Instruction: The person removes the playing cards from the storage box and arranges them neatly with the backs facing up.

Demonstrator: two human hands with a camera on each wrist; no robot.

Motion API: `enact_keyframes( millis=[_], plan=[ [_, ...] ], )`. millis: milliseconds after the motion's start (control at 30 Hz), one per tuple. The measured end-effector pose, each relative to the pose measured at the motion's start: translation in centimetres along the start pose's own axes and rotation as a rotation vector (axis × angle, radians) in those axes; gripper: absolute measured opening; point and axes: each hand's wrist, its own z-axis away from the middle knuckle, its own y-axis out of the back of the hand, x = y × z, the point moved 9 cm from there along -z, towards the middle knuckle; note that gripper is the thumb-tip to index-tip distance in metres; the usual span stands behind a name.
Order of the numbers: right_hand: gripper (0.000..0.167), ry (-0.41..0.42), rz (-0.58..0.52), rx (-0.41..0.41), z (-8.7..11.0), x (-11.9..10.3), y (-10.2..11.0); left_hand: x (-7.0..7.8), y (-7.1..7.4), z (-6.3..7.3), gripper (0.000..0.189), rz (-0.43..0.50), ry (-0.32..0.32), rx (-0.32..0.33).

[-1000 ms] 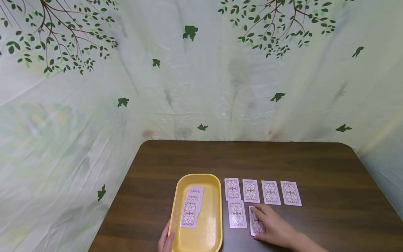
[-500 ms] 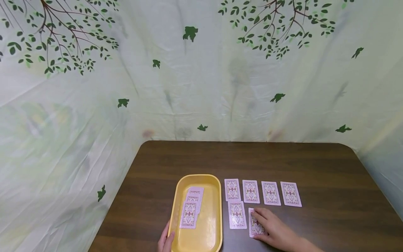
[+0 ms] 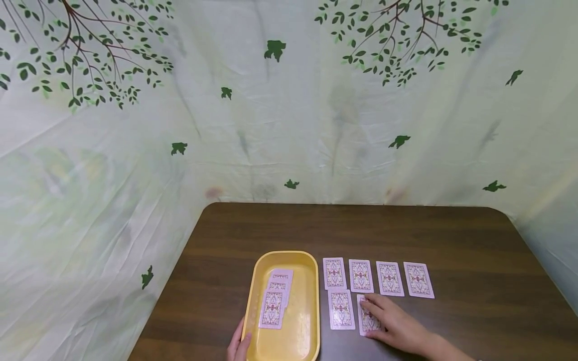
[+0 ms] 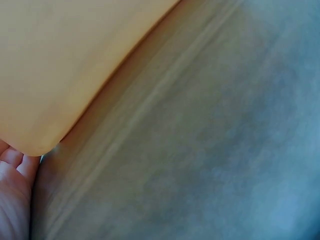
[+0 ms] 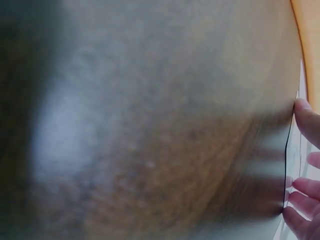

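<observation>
In the head view, my left hand [image 3: 238,345] grips the left rim of a yellow tray [image 3: 300,326], thumb at the rim and the other fingers outside. Three overlapping playing cards [image 3: 272,309] lie face down in it. Right of the tray, my right hand [image 3: 399,328] holds another playing card [image 3: 364,321], fingers at its far edge and thumb at its near edge; the palm side hides part of its back. The right wrist view shows the right hand's fingers [image 5: 304,190] along the card's edge. In the left wrist view, the tray [image 4: 60,75] covers part of the left fingers.
A row of several face-down cards [image 3: 360,276] lies beyond my right hand. One more card [image 3: 341,310] sits between the tray and the held card. All are on a dark wooden table [image 3: 487,281]; a leaf-patterned cloth [image 3: 316,125] hangs behind its far edge.
My right hand and its card shift slightly toward me, then slightly away again, staying in the near row. The left hand and tray keep their place.
</observation>
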Motion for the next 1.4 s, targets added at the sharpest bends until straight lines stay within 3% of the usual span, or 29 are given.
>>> enact_keyframes(
  millis=[200,500,733,900,1033,1400],
  plan=[
    [0.064,-0.021,-0.004,-0.025,-0.2,0.4,-0.1,-0.2,-0.1,0.2,0.05,0.001,0.047,0.022],
    [0.063,-0.034,-0.009,-0.049,-0.4,0.6,-0.2,-0.1,0.1,0.0,0.052,-0.009,0.034,0.023],
    [0.06,-0.012,-0.007,-0.013,-0.6,0.2,-0.1,-0.1,0.0,0.1,0.052,-0.01,0.05,0.021],
    [0.055,0.007,-0.022,-0.069,-1.1,-0.6,-0.6,-0.3,0.0,0.2,0.054,-0.011,0.057,0.02],
    [0.049,0.02,-0.014,-0.112,-1.0,-1.2,-1.3,-0.3,0.0,0.2,0.056,0.001,0.044,0.019],
    [0.044,0.022,-0.005,-0.137,-0.7,-1.7,-2.0,0.1,-0.1,0.2,0.057,0.0,0.013,-0.002]
  ],
)
